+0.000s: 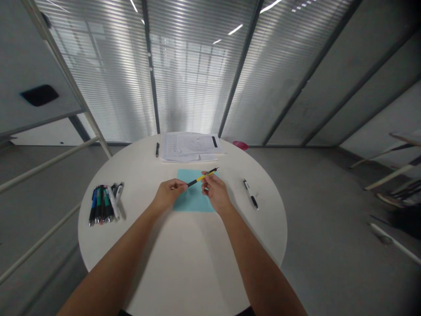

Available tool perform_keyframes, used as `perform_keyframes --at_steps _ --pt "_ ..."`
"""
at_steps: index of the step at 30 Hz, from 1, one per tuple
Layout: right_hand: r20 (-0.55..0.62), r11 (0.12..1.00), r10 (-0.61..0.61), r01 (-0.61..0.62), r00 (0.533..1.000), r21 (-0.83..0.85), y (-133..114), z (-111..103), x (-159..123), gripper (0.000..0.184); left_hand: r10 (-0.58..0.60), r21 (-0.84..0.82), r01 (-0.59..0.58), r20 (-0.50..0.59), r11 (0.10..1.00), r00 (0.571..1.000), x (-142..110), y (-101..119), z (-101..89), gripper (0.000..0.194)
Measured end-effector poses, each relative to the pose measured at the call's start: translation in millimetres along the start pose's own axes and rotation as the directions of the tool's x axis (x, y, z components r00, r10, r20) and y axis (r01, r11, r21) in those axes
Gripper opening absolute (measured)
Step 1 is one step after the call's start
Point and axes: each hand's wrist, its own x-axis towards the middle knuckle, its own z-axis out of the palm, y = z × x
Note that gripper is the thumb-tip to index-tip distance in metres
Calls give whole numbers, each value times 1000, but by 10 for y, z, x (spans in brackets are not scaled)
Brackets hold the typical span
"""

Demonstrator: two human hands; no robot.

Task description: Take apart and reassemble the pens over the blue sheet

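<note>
Logged from my remote station through the head camera, nearest first.

Item: my left hand [169, 195], forearm reaching in from the bottom of the view. Its fingers [181, 186] were pressed together, pinching the dark lower end of the pencil.

Item: my right hand [215, 193]. Its fingers [206, 189] curled in, pinching the yellow barrel.

Item: a yellow-and-black mechanical pencil [201, 177], held level between both hands above a light blue sheet of paper [194, 199]. I could read no marking on the barrel.

Item: a round white counter [184, 263] carrying everything listed here.

Item: a bundle of pens [102, 202] lying side by side, left of my left hand, in blue, green, black and white; no labels legible.

Item: a white-and-black pen [250, 194], alone, right of my right hand, its print too small to read.

Item: a stack of printed papers [190, 147] at the far edge, with a black bar on the top sheet. The text was too small to read. A black pen [157, 149] lay just beside it.

Item: a pink object [240, 145], cut off behind the far rim; I could not tell what it was.

Beyond stood a glass wall with slatted blinds [187, 66].
</note>
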Motion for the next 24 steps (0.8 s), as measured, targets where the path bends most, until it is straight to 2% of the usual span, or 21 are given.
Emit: perform_keyframes --at_steps 3,6,8,9,10,11,13,14,16,18,21,24 --pt "42 970 -23 33 999 -240 110 57 21 38 74 179 -88 81 980 994 -50 24 55 16" --pt "73 938 -46 69 996 -340 148 67 44 37 145 288 -181 140 940 979 -78 58 57 12" --pt "17 925 -72 73 997 -373 90 -4 57 39 195 352 -232 138 906 971 -73 63 22 13" --pt "-57 895 -107 71 993 -441 38 -65 61 40 222 394 -254 125 883 967 -64 56 -2 14" --pt "-123 833 -171 77 978 -547 -25 -139 60 40 247 437 -270 108 858 963 -50 42 -29 15" --pt "-179 732 -249 64 952 -679 -92 -222 56 38 267 479 -279 94 833 959 -35 21 -54 15" --pt "-250 482 -335 -63 909 -874 -220 -391 39 44 279 536 -276 77 798 957 -5 -34 -95 13" --pt "-296 384 -327 -161 897 -909 -274 -469 28 46 273 558 -264 69 787 960 7 -64 -109 13" --pt "-363 245 -263 -302 894 -921 -352 -601 7 40 245 600 -233 62 765 967 20 -118 -122 15" --pt "-429 148 -209 -405 879 -902 -402 -699 -10 31 221 624 -212 63 753 973 23 -155 -123 17" --pt "-515 96 -159 -506 842 -857 -458 -810 -35 27 213 645 -212 77 734 974 18 -175 -120 18" --pt "-541 63 -130 -537 831 -841 -508 -915 -68 25 210 693 -214 92 688 973 15 -173 -120 19"
